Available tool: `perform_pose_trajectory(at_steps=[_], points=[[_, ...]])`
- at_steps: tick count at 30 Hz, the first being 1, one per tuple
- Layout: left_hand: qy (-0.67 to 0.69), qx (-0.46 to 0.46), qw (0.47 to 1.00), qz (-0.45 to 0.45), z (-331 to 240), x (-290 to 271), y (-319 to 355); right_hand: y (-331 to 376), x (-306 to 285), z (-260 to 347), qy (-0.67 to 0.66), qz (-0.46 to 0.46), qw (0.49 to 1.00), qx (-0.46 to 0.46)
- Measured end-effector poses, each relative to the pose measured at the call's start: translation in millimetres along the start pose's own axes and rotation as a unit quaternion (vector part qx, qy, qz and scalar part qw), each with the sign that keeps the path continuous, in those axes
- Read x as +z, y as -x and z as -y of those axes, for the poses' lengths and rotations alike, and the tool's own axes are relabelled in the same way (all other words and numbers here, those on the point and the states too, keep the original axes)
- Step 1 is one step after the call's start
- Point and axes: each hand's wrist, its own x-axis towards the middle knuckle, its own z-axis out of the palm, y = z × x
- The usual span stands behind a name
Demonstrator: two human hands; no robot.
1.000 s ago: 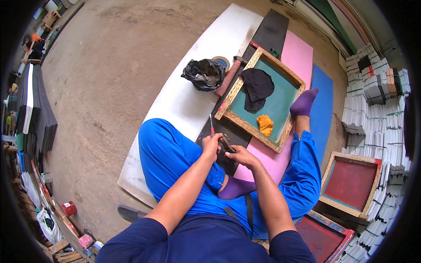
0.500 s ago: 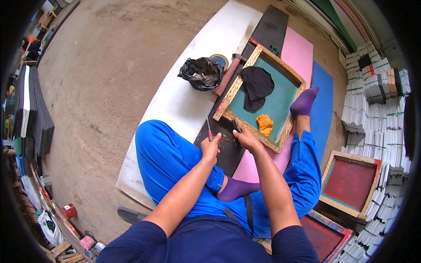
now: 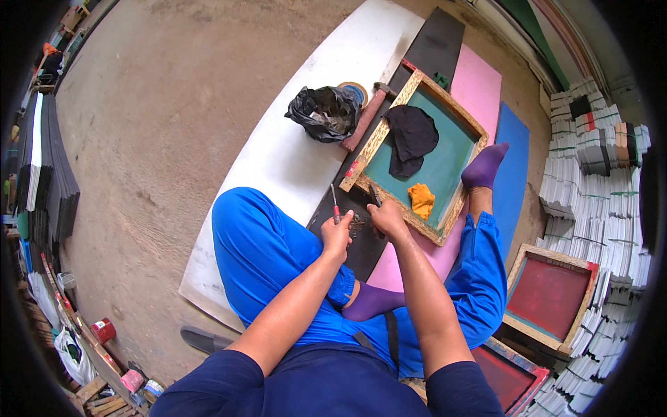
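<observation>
My left hand is closed on a screwdriver with a red handle, its thin shaft pointing up and away from me. In my right hand is a dark tool that looks like pliers, its tip at the near edge of a wooden screen frame. Green mesh fills this frame. A black cloth and a crumpled yellow cloth lie on the mesh. Small dark scraps are scattered on the black sheet between my hands.
Left of the frame lie a hammer, a tape roll and an open black plastic bag. White, black, pink and blue sheets cover the floor. Red-meshed frames and stacked bundles stand at the right.
The view has shifted slightly. Both hands keep their tools; the screwdriver points a little more upright, and the pliers stay at the frame's near edge.
</observation>
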Motion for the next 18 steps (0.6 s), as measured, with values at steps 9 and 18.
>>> perform_pose_trajectory(at_steps=[9, 18], points=[[0.014, -0.006, 1.000, -0.014, -6, 5, -1, 7, 26, -7, 0.058, -0.122, 0.991, -0.006], [0.031, -0.001, 0.999, 0.010, -8, -4, 2, 42, 33, -5, -0.020, -0.125, 0.990, -0.058]])
